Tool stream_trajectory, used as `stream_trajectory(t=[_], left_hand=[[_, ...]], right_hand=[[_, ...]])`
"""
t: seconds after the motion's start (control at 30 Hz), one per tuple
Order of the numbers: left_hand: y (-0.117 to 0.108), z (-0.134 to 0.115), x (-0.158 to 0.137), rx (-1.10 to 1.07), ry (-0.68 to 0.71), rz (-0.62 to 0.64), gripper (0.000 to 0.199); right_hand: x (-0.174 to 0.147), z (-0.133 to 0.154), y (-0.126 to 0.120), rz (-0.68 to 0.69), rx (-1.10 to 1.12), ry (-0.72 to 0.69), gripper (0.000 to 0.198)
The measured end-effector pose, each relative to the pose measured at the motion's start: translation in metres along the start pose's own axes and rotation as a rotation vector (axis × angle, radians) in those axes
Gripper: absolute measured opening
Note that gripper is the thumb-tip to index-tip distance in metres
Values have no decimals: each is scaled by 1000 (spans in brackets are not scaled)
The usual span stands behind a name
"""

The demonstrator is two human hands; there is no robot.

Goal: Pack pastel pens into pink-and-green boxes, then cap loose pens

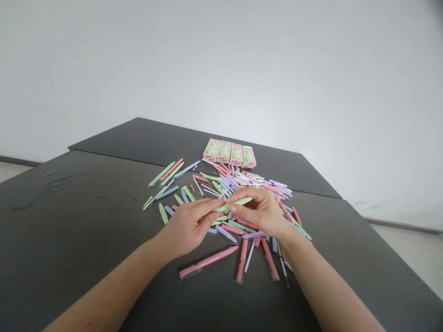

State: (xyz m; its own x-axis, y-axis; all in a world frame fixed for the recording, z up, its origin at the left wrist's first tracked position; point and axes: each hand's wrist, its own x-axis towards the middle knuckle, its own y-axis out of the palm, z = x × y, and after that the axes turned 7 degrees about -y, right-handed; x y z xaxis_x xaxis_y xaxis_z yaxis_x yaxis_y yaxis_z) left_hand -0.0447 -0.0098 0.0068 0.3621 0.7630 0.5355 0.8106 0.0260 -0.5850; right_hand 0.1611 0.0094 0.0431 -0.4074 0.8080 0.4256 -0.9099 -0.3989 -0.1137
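Both of my hands meet over a pile of pastel pen parts. My right hand (pixel 261 210) pinches a light green pen barrel (pixel 242 201), its tapered tip pointing right. From the other side, my left hand (pixel 194 223) has its fingertips closed at the barrel's left end; what exactly sits between them is hidden. Below the hands lies a complete pink pen (pixel 208 263) with a clear clip. Near my right wrist are a salmon pen part (pixel 270 258) and a thin white refill (pixel 249 255).
Several small green and pink boxes (pixel 224 150) stand in a row behind the pile. To the left, several pens (pixel 162 174) and white refills (pixel 159 193) lie in a loose group. The dark table (pixel 69 221) has a seam across it, with a pale wall (pixel 221 69) behind.
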Motion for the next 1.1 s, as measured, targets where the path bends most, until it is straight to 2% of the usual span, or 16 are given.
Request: stream_trajectory(t=[0.17, 0.3, 0.7, 0.9, 1.1], left_hand=[[-2, -2, 1, 46, -74, -2, 25], [-4, -4, 2, 43, -110, 15, 22], [-4, 3, 3, 194, -56, 55, 21], [-5, 2, 4, 171, -98, 72, 20], [-5, 0, 3, 164, -80, 72, 18]], right_hand=[[0, 11, -7, 89, -148, 53, 16], [-1, 16, -12, 118, -245, 28, 16], [-1, 11, -17, 180, -492, 6, 13], [0, 12, -20, 239, -614, 15, 14], [-1, 9, -16, 248, -594, -25, 17]])
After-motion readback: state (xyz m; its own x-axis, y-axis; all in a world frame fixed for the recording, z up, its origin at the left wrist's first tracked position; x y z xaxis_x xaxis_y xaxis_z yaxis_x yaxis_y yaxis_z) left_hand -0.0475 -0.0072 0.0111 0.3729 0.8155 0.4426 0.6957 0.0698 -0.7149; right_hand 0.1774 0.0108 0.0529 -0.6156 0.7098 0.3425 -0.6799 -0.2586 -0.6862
